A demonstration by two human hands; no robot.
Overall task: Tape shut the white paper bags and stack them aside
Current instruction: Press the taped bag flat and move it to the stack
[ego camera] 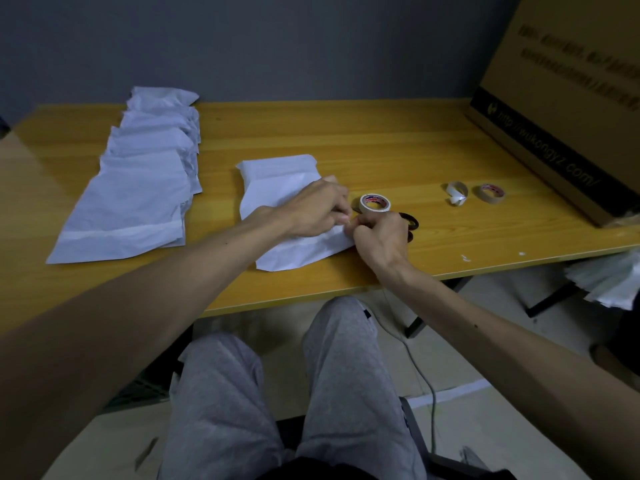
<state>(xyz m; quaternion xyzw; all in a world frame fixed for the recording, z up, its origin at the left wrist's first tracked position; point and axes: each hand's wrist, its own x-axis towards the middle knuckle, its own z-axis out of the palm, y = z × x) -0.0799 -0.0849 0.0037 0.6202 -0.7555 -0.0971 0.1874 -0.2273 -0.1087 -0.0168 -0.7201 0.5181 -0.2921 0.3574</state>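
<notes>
Middle of the frame: one white paper bag (277, 199) lies flat on the yellow table (346, 140). Both hands meet at its right edge. The left hand (315, 209) rests on the bag with curled fingertips pinching that edge, and the right hand (377, 237) pinches the same spot. Can't tell if there's tape between the fingers. A tape roll (375, 203) sits just behind them, and dark scissors (411, 223) poke out beside the right hand. The pile of bags (138, 188) is fanned out at left, with a cardboard box (561, 81) at upper right.
</notes>
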